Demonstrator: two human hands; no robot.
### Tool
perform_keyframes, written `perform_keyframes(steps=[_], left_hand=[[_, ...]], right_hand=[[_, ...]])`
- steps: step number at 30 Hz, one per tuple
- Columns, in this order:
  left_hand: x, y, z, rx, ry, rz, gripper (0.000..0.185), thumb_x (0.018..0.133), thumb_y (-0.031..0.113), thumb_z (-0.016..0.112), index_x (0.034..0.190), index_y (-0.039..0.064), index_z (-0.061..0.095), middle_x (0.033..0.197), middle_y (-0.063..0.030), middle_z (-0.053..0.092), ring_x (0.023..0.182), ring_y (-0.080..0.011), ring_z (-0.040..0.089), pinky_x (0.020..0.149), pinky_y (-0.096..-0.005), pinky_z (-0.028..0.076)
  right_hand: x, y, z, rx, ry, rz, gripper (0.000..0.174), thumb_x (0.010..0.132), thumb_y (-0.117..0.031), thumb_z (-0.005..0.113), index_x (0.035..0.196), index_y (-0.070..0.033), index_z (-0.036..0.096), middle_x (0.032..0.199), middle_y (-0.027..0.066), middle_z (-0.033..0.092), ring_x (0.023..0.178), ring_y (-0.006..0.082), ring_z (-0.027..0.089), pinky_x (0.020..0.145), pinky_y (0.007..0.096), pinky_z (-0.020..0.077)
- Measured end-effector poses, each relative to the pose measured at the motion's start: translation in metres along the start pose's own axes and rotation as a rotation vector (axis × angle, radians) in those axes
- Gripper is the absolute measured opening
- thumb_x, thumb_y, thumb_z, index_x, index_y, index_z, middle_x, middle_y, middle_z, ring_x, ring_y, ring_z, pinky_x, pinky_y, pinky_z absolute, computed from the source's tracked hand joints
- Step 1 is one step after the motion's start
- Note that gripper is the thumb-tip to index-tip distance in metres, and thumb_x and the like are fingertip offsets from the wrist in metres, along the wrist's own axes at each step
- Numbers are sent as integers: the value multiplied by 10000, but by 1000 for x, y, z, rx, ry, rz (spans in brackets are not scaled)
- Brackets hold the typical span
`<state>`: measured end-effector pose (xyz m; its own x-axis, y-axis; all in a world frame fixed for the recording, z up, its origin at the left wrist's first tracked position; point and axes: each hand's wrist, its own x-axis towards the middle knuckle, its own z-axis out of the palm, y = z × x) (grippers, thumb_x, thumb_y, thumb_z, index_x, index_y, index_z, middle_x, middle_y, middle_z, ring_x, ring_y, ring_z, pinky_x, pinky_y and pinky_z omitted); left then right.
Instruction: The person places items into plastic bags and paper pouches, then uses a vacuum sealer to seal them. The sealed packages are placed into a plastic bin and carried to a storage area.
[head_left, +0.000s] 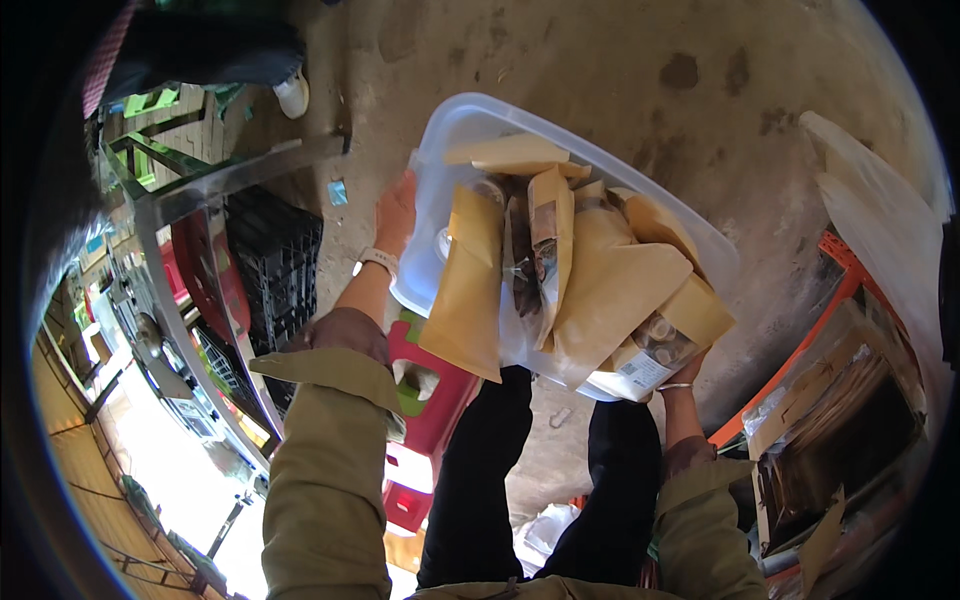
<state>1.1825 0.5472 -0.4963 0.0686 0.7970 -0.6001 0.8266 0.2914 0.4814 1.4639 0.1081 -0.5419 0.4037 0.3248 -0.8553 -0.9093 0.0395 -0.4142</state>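
Between my hands I carry a translucent plastic storage tub (645, 176), tilted in the view above my legs. My left hand (396, 214) grips its left side, a pale watch band (379, 259) on that wrist. My right hand (686, 373) is at the near right corner, its fingers partly hidden by the tub and its load. Several brown kraft paper pouches (622, 289) crowd the tub, some with clear windows. One pouch (465, 277) leans over the near left rim. A windowed pouch (664, 337) with a white printed label (637, 371) lies by my right hand.
A red plastic stool or crate (431, 371) stands by my left leg. Left are a metal-framed table (176, 187) and black plastic crate (274, 255). An orange metal frame (787, 352) and open cardboard box (765, 465) stand right. Another person's shoe (292, 94) shows upper left.
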Motion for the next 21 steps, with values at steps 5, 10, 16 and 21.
perform_keyframes(steps=[5, 10, 16, 21], left_hand=[[-59, 2, -43, 124, 96, -1, 588, 902, 491, 389, 1050, -43, 586, 1003, -209, 622, 976, -264, 583, 818, -366, 429], [-208, -48, -117, -124, -11, -132, 583, 925, 459, 363, 1045, -70, 577, 957, -144, 626, 889, -191, 559, 742, -346, 444], [-405, 17, -250, -370, 100, -199, 498, 920, 439, 411, 825, -8, 608, 711, -19, 565, 671, -103, 512, 574, -291, 417], [-487, 85, -335, -516, 175, -175, 469, 898, 431, 436, 753, 13, 593, 665, -100, 595, 638, -235, 566, 573, -385, 422]], right_hand=[[-44, -57, 85, -12, 64, 43, 582, 877, -554, 401, 1215, -84, 457, 1136, 49, 557, 981, 206, 561, 819, 324, 482], [-170, -138, 117, -308, 122, -19, 575, 874, -530, 437, 1219, -72, 474, 1076, 44, 580, 917, 174, 578, 772, 303, 492], [-331, -217, 198, -316, -69, 66, 479, 878, -475, 462, 1128, -74, 546, 998, 58, 609, 829, 214, 604, 676, 333, 515], [-439, -262, 264, -374, -274, 19, 456, 905, -453, 417, 1133, -77, 539, 1034, 80, 610, 833, 230, 610, 715, 348, 520]])
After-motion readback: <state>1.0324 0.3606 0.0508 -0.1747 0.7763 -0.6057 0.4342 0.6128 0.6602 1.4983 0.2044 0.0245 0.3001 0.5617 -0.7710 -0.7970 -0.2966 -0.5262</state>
